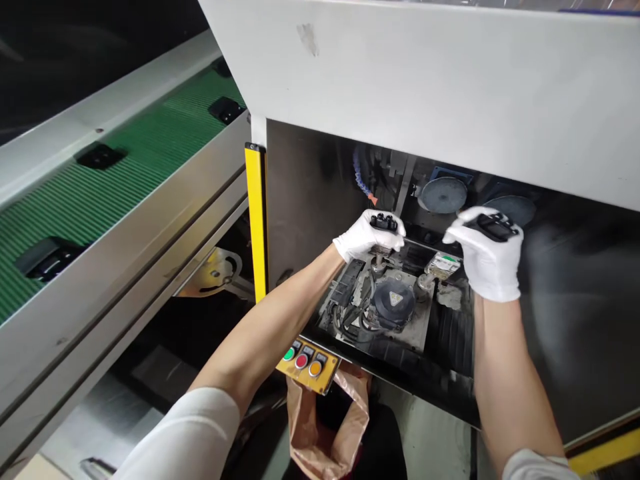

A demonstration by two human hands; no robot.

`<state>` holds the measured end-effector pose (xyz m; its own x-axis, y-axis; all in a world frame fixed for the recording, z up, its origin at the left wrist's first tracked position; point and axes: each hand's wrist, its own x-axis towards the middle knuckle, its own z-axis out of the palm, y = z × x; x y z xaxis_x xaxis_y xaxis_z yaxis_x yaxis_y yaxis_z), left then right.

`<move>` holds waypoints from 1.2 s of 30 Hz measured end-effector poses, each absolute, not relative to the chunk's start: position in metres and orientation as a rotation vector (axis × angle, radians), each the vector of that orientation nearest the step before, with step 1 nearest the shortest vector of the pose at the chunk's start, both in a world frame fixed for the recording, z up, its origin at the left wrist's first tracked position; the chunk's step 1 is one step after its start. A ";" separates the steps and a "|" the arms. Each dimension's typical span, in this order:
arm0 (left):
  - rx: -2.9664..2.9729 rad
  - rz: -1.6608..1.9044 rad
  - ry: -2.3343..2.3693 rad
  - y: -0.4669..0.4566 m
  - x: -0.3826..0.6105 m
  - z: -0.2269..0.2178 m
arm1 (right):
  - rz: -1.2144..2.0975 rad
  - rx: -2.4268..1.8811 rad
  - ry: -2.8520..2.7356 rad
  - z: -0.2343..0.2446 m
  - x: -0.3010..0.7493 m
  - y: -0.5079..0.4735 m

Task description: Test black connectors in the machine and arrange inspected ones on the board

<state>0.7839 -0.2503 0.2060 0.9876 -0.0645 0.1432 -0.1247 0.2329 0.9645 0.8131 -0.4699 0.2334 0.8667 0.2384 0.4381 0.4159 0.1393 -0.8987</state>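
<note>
My left hand (367, 235), in a white glove, is closed around a small black moulded part (384, 221). It is held just above the left post of the machine's fixture. My right hand (493, 263), also gloved, grips a black part with a rectangular recess (495, 227), raised higher to the right. Between the hands, the right holder (444, 265) has a pale, green-marked top. Below them sits a round dark hub (394, 301) with a triangular label, on a metal plate among cables.
Two round grey discs (443, 195) sit at the back of the machine, near a blue hose (359, 171) with an orange nozzle. A green conveyor belt (150, 123) at left carries several black parts. A yellow post (257, 220), a button box (309, 365) and an open brown bag (327, 447) are nearby.
</note>
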 end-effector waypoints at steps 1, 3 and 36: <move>1.274 0.091 -0.166 -0.251 0.783 0.214 | -0.105 -1.511 -0.619 0.241 0.810 -0.467; 1.227 0.156 -0.184 -0.254 0.772 0.233 | 0.009 -1.670 -0.711 0.250 0.796 -0.465; 1.851 0.690 1.549 -0.163 -0.188 0.011 | 0.352 -1.239 -2.471 0.019 0.047 -0.166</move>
<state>-0.1882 -0.1632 0.0106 0.1753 0.9845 0.0024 0.6602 -0.1194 0.7416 0.0468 -0.1664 0.0188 -0.5546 0.8079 0.1994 0.7199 0.5860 -0.3719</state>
